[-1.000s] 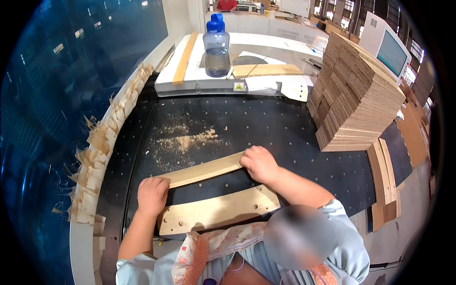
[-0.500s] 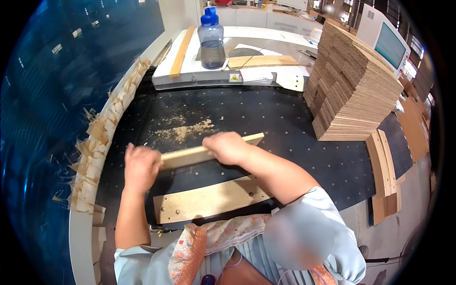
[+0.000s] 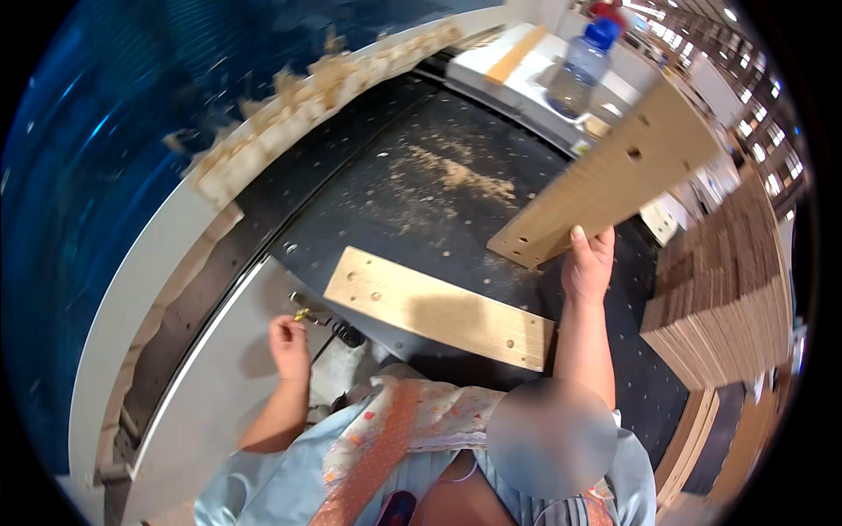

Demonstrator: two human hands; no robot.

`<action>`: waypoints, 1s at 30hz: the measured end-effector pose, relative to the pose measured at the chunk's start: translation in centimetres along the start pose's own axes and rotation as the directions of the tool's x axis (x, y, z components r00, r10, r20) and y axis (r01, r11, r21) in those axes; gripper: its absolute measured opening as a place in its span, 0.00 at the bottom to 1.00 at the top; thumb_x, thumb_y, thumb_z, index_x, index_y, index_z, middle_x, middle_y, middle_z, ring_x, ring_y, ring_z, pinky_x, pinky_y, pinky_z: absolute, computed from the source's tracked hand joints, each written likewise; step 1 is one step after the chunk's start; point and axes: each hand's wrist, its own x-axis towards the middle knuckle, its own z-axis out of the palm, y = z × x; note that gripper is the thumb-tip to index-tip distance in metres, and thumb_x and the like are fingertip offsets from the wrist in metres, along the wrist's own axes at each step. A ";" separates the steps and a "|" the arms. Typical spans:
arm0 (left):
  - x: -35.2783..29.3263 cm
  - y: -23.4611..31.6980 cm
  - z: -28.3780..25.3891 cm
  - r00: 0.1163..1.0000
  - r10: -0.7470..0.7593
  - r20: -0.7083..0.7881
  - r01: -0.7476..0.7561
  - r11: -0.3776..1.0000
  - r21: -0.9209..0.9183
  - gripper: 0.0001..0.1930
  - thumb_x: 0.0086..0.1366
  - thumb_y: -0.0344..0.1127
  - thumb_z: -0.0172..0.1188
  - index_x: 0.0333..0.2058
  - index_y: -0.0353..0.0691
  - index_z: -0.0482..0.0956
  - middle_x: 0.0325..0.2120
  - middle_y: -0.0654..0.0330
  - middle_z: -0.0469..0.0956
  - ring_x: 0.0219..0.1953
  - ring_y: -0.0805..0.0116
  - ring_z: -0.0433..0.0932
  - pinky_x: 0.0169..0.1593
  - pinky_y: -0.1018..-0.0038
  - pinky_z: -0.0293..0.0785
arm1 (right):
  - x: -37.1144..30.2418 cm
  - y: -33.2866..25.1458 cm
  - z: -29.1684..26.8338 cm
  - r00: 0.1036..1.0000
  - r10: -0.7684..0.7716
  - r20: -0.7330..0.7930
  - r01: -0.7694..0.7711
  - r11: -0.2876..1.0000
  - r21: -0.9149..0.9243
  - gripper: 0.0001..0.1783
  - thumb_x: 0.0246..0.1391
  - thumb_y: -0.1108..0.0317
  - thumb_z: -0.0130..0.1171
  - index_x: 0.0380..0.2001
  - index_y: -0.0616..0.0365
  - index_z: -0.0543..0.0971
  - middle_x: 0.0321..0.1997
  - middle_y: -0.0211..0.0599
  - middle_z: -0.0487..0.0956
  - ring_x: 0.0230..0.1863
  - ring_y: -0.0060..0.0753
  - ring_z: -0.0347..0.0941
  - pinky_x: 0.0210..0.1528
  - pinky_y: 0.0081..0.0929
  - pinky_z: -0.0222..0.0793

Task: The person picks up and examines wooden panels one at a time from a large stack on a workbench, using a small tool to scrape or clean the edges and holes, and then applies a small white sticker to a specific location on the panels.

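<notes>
Noted on dark, dotted surface [image 3: 351, 210]: scattered pale sawdust [image 3: 465, 178]. Beyond far edge: clear bottle [image 3: 574, 81] with blue cap [image 3: 602, 33], standing on white ledge [image 3: 478, 63] near thin wooden strip [image 3: 516, 54]. Along left: ragged tan flaps [image 3: 294, 101] bordering glossy blue panel [image 3: 132, 88]. At right: tall stack of brown boards [image 3: 724, 280].

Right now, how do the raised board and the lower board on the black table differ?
The raised board is held by the right hand; the lower board has no hand on it. The raised board is tilted; the lower board lies flat. Both are wooden, with holes.
</notes>
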 end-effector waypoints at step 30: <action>-1.0 4.0 -2.7 0.959 0.178 0.221 -0.163 0.983 -0.083 0.13 0.65 0.35 0.51 0.45 0.35 0.69 0.39 0.58 0.73 0.41 0.71 0.72 0.45 0.74 0.68 | -5.7 -9.9 -8.4 0.886 -0.329 -0.326 0.328 0.943 -0.060 0.18 0.54 0.76 0.56 0.49 0.58 0.68 0.50 0.34 0.73 0.52 0.28 0.68 0.57 0.29 0.62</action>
